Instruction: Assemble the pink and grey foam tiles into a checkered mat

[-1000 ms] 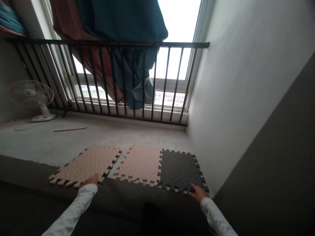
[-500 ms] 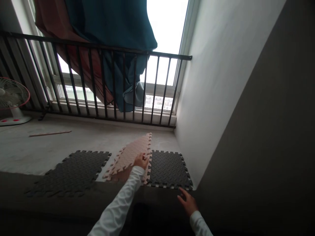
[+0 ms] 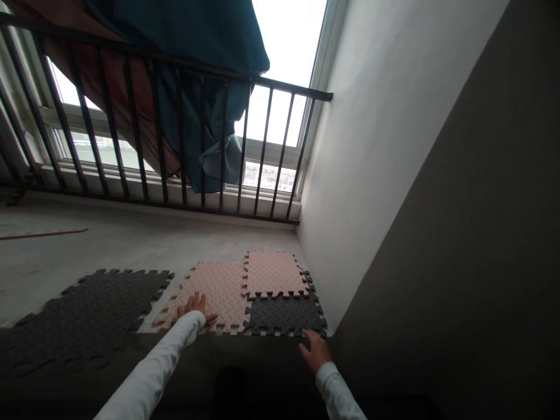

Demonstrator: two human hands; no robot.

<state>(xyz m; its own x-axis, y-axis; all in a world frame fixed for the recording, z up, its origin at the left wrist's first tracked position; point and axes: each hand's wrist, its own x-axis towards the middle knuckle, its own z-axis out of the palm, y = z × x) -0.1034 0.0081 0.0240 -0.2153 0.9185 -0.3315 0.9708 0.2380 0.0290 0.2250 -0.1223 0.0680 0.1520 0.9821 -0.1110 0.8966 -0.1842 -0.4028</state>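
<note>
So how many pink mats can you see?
2. One pink mat lies under the left hand; another pink mat sits on the dark mat beside it. More could be hidden.

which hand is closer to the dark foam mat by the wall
Right. The right hand is at the near edge of the dark foam mat; the left hand is farther off to its left, resting on a pink foam mat.

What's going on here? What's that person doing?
A person's left hand rests on a pink foam mat, and the right hand is at the edge of a dark mat. A second pink mat lies on that dark one, and another dark mat lies to the left, all on a concrete floor.
</note>
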